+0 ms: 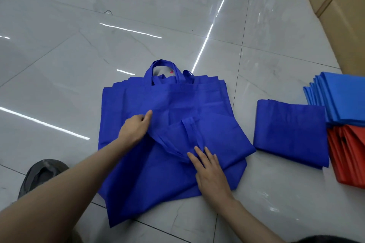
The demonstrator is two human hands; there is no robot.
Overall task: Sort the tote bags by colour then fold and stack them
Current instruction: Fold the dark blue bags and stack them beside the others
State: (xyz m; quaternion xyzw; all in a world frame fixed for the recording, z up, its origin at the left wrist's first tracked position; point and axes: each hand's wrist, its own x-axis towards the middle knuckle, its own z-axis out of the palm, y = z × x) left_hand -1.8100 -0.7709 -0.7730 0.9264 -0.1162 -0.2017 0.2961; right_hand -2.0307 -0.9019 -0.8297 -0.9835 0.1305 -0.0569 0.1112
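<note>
While folding the blue bag (215,136), pinning it with spread right hand (211,175) against slipping, pinching its edge with left hand (135,127).

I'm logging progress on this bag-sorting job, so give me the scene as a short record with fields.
Surface: tiled floor
Being folded: top dark blue bag, lying on the pile of dark blue bags
Left hand: grips a fold of that bag
Right hand: flat, fingers straight, pressing the bag down
Set aside on the right: folded dark blue bag
Far right: light blue stack overlapping the red stack
</note>
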